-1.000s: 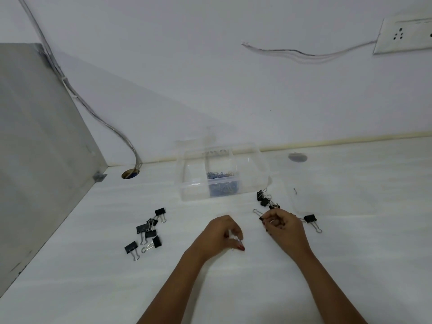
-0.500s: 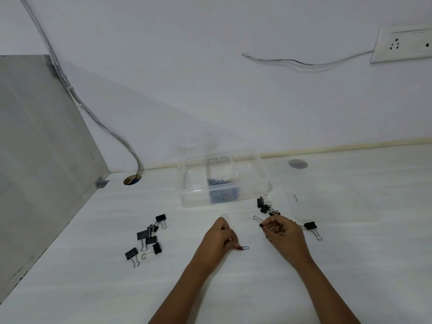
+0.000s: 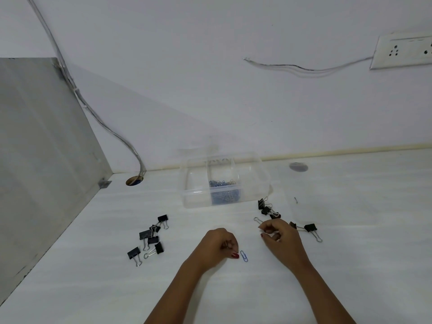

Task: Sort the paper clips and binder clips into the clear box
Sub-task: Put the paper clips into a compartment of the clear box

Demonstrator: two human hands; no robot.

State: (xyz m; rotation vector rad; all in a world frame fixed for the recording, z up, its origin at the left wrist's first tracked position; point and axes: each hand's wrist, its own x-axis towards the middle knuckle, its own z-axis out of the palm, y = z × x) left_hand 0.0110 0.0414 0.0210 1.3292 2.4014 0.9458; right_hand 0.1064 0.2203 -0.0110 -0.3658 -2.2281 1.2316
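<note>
The clear box (image 3: 194,195) stands at the back of the white table, with a heap of blue paper clips (image 3: 224,191) in its middle compartment. Several black binder clips (image 3: 152,237) lie in a loose group to the left; a few more binder clips (image 3: 266,210) lie right of the box. My left hand (image 3: 217,246) is curled, a small metal glint between its fingers. A blue paper clip (image 3: 244,256) lies on the table just beside its thumb. My right hand (image 3: 280,237) pinches a binder clip whose wire handle (image 3: 257,220) sticks out to the left.
One single binder clip (image 3: 311,228) lies right of my right hand. A faint clear lid (image 3: 332,197) rests on the table at the right. A grey side panel (image 3: 46,160) walls off the left. A cable hole (image 3: 134,181) and a grey cap (image 3: 298,166) sit near the wall.
The blue paper clip that was at my left fingertips now lies on the table next to the thumb. My right hand has stayed closed by the right-hand binder clips.
</note>
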